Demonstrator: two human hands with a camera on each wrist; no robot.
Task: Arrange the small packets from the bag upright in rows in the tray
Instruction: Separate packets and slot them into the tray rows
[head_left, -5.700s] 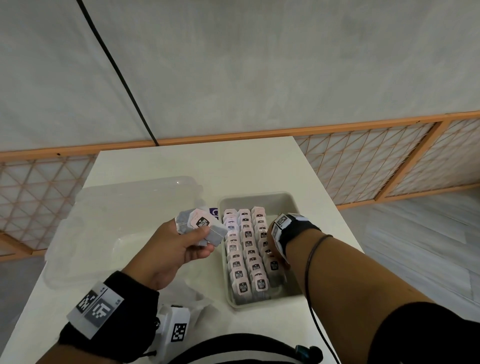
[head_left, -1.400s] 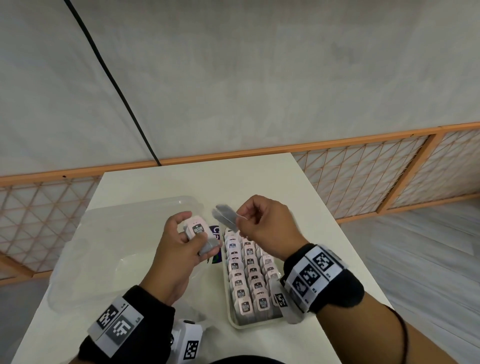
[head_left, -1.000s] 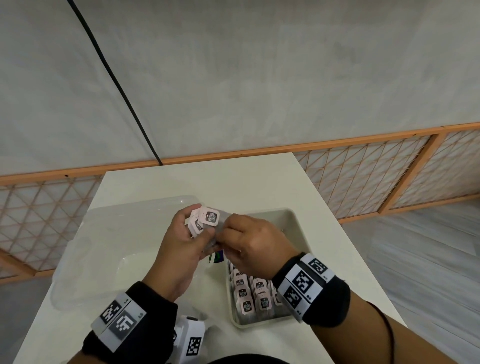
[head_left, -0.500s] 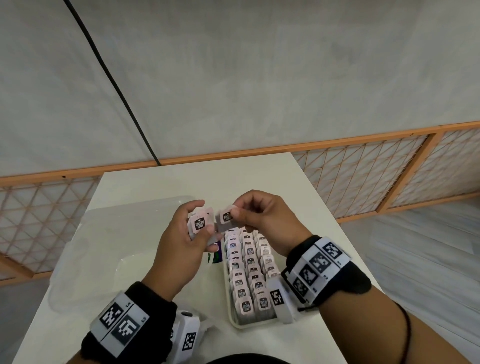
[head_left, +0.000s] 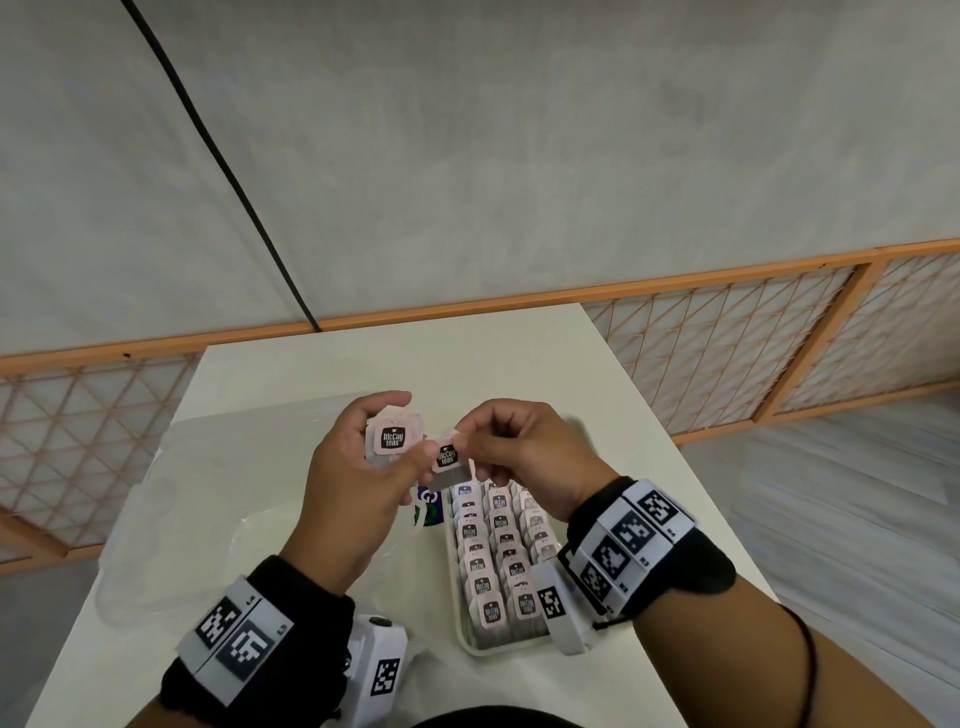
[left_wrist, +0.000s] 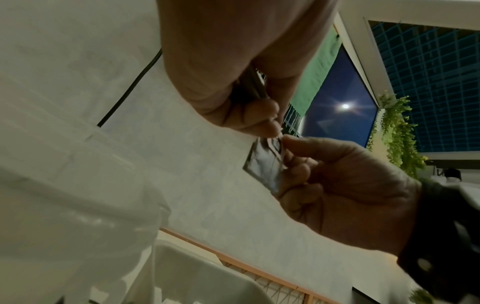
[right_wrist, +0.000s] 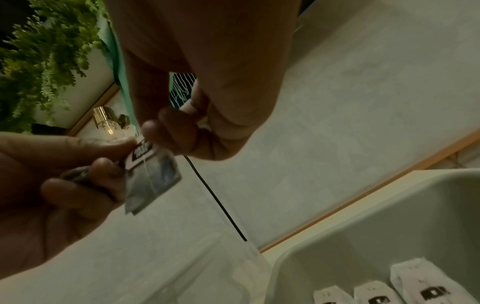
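Head view: the left hand (head_left: 358, 467) clamps a small stack of packets (head_left: 392, 439); the right hand (head_left: 519, 447) has just pulled one packet (head_left: 448, 460) free, pinching it above the tray (head_left: 467, 642) of rows. Left wrist view: it hangs below the right fingertips. Right wrist view: open tray space waits beyond the rows, so placing comes next.

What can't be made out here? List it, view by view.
- Head view: the far end of the tray is hidden behind the right hand and its packet.
- Head view: the count of packets in the left hand cannot be told; its fingers cover the stack.
- Right wrist view: the packets in the tray are cut off by the bottom edge.
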